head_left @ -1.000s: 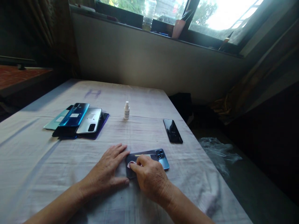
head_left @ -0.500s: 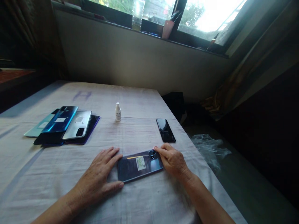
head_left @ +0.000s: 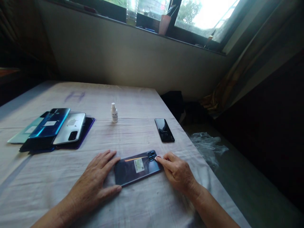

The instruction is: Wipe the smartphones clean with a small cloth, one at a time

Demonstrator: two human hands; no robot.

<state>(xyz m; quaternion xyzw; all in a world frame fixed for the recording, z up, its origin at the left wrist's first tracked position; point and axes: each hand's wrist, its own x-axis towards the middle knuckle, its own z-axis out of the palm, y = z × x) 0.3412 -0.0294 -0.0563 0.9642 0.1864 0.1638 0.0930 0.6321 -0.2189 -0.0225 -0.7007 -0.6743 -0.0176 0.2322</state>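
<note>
We see a dark blue phone (head_left: 136, 167) lying back-up on the cloth-covered table (head_left: 147, 202), just in front of us, its camera end pointing to about two o'clock and a pale sticker on its back. Our left hand (head_left: 95, 183) lies flat on the cloth at the phone's nine o'clock, fingers spread and extended, with the fingertips against the phone's near left end and the thumb along its lower corner; it grips nothing. Our right hand (head_left: 177, 172) sits at the phone's three o'clock, fingers loosely curled, the forefinger tip touching the corner beside the twin camera lenses; it pinches nothing that we can make out. At about twelve o'clock from the phone, well apart, stands a small white dropper bottle (head_left: 114, 113), upright and capped; we cannot tell what is in it or how full it is. At one o'clock a black phone (head_left: 164, 130) lies flat near the table's right edge. At ten o'clock a pile of phones (head_left: 51, 128) lies overlapped, a blue one and a silver one on top. On the window sill at twelve o'clock stands a pink cup (head_left: 164, 24) with thin sticks in it, and beside it a clear bottle (head_left: 131, 12) whose contents we cannot judge.
</note>
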